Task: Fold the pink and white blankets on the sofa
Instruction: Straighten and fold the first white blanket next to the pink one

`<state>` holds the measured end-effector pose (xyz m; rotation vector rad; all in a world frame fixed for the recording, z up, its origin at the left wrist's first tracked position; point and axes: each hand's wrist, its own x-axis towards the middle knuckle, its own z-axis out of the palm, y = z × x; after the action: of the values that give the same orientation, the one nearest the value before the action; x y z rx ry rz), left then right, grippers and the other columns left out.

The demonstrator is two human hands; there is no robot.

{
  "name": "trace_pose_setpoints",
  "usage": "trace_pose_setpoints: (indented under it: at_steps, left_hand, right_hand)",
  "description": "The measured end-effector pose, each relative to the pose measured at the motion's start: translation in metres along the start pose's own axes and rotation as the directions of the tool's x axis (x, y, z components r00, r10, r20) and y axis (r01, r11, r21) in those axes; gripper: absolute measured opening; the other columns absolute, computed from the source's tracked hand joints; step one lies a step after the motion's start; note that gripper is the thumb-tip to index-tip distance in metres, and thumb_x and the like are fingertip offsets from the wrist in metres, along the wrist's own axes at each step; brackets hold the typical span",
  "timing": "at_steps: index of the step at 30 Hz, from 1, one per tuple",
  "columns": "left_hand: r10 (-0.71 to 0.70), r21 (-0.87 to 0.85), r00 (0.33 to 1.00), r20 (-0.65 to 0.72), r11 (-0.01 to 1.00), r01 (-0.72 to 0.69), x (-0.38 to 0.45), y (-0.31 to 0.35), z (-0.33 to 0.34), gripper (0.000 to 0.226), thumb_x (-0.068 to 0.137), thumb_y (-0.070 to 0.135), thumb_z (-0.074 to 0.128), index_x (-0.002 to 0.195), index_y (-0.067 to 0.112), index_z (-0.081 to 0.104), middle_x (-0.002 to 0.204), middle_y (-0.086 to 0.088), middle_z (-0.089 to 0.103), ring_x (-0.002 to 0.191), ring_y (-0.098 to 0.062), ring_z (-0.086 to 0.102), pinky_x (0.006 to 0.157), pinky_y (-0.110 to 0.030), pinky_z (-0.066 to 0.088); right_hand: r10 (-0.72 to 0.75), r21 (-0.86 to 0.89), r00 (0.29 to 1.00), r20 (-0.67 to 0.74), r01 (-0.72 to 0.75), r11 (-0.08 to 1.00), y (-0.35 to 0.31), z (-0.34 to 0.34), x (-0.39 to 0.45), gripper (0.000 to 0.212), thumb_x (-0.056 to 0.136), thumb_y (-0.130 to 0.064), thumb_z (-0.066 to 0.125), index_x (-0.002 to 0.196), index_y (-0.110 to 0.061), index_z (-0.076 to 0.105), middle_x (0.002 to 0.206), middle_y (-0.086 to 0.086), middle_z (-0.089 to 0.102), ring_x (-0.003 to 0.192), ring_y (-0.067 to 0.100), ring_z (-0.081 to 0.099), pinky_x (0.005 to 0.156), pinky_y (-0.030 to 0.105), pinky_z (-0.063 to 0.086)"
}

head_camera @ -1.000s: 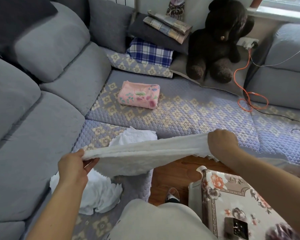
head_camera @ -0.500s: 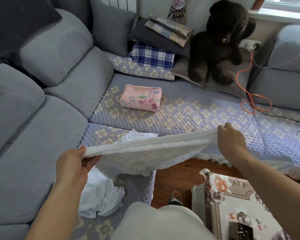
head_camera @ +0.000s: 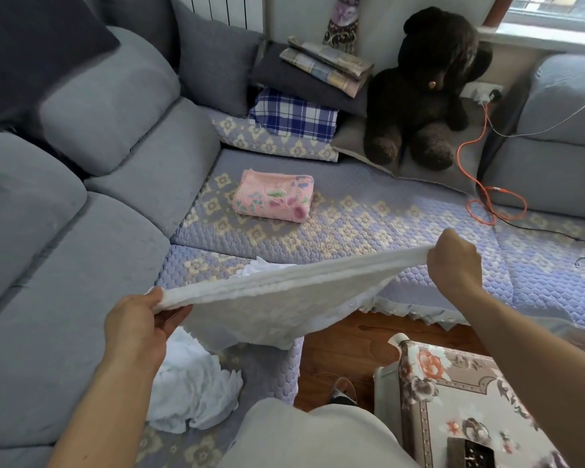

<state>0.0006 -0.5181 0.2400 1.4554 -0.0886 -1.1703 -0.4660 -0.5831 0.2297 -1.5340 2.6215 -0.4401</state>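
Observation:
A white blanket [head_camera: 271, 298] hangs stretched in the air between my two hands, above the sofa's front edge. My left hand [head_camera: 135, 329] pinches its left corner and my right hand [head_camera: 453, 265] grips its right corner, higher up. The rest of the white cloth lies bunched on the seat below my left hand. A pink blanket [head_camera: 272, 199] with a flower print lies folded into a small rectangle on the quilted sofa cover [head_camera: 368, 228], farther back.
Grey back cushions [head_camera: 108, 99] line the left. A dark plush dog [head_camera: 426, 89], stacked folded cloths [head_camera: 304, 96] and an orange cable [head_camera: 487, 197] fill the sofa's far corner. A table with a floral cloth [head_camera: 453, 400] stands at my lower right, over wooden floor.
My right hand has lifted and drawn its corner to the right, pulling the white blanket tighter. My left hand keeps its hold in about the same place.

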Motion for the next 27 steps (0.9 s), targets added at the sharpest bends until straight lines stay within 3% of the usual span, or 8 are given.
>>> trace_pose_setpoints:
  at_steps: [3,8,13,15,18,22,24,27]
  left_hand:
    - [-0.002,0.001,1.000,0.014,1.000,0.002,0.002,0.001,0.002,0.010,0.099,0.004,0.056,0.093,-0.002,0.054,0.099,-0.018,0.059,0.088,-0.031,0.067,0.064,-0.040,0.064]
    - [0.001,-0.046,0.992,0.124,0.999,0.004,0.008,0.050,0.035,0.016,0.105,0.005,0.044,0.091,0.001,0.049,0.095,-0.017,0.055,0.084,-0.030,0.060,0.094,-0.050,0.051]
    - [0.321,-0.212,0.907,0.273,0.940,-0.268,-0.028,0.225,0.114,0.016,0.106,0.006,0.036,0.098,0.003,0.050,0.091,-0.016,0.059,0.076,-0.030,0.063,0.081,-0.045,0.059]
    - [0.465,-0.315,0.830,0.308,0.873,-0.372,-0.060,0.303,0.134,0.018,0.106,0.011,0.035,0.106,0.004,0.051,0.090,-0.017,0.065,0.071,-0.031,0.071,0.072,-0.047,0.061]
    - [0.605,-0.342,0.738,0.297,0.790,-0.509,-0.095,0.379,0.154,0.031,0.103,0.009,0.026,0.118,-0.001,0.051,0.094,-0.020,0.068,0.063,-0.029,0.074,0.056,-0.042,0.062]
    - [0.655,-0.292,0.736,0.171,0.747,-0.597,-0.119,0.416,0.158,0.047,0.098,-0.002,0.020,0.136,-0.003,0.046,0.071,-0.016,0.070,0.054,-0.026,0.072,0.048,-0.037,0.059]
    - [0.707,-0.302,0.701,0.093,0.691,-0.656,-0.135,0.414,0.161,0.037,0.098,-0.004,0.025,0.124,-0.001,0.050,0.077,-0.018,0.069,0.053,-0.026,0.072,0.048,-0.035,0.058]
    - [0.719,-0.386,0.686,0.109,0.667,-0.637,-0.156,0.406,0.168,0.026,0.103,0.004,0.028,0.101,0.005,0.054,0.072,-0.018,0.071,0.060,-0.027,0.072,0.051,-0.034,0.059]
  right_hand:
    - [0.141,0.117,0.981,0.130,-0.156,0.981,-0.008,-0.005,0.006,0.024,0.089,0.002,0.057,0.111,-0.009,0.056,0.091,0.013,0.060,0.076,0.029,0.060,0.059,0.035,0.048]
    - [0.183,0.341,0.939,0.291,-0.281,0.897,-0.040,-0.037,0.054,0.018,0.070,-0.003,0.053,0.079,0.003,0.066,0.073,0.024,0.070,0.063,0.039,0.072,0.065,0.053,0.062]
    - [-0.103,0.363,0.991,-0.083,0.127,0.923,-0.156,-0.193,0.116,0.031,0.072,-0.008,0.073,0.097,0.009,0.065,0.099,0.027,0.068,0.099,0.042,0.067,0.071,0.037,0.056]
    - [-0.093,0.696,0.947,-0.306,0.289,0.657,-0.210,-0.276,0.128,0.011,0.088,-0.007,0.059,0.097,-0.005,0.063,0.097,0.018,0.065,0.092,0.037,0.069,0.062,0.036,0.060]
    - [0.075,0.966,0.964,-0.255,0.249,0.073,-0.261,-0.349,0.146,0.027,0.082,-0.012,0.040,0.095,-0.007,0.063,0.094,0.020,0.068,0.060,0.030,0.071,0.049,0.049,0.059]
    - [-0.093,0.974,0.972,-0.214,0.220,0.057,-0.285,-0.397,0.140,0.024,0.101,-0.003,0.034,0.103,-0.001,0.057,0.069,0.008,0.064,0.043,0.015,0.060,0.038,0.028,0.052]
    - [-0.039,0.974,0.973,-0.226,0.226,-0.018,-0.286,-0.416,0.144,0.032,0.104,-0.009,0.024,0.091,-0.008,0.053,0.080,0.009,0.063,0.045,0.015,0.059,0.039,0.027,0.052]
    - [-0.072,0.979,0.977,-0.201,0.198,-0.049,-0.281,-0.421,0.158,0.039,0.099,-0.004,0.022,0.116,-0.002,0.056,0.088,0.016,0.065,0.038,0.016,0.059,0.041,0.032,0.055]
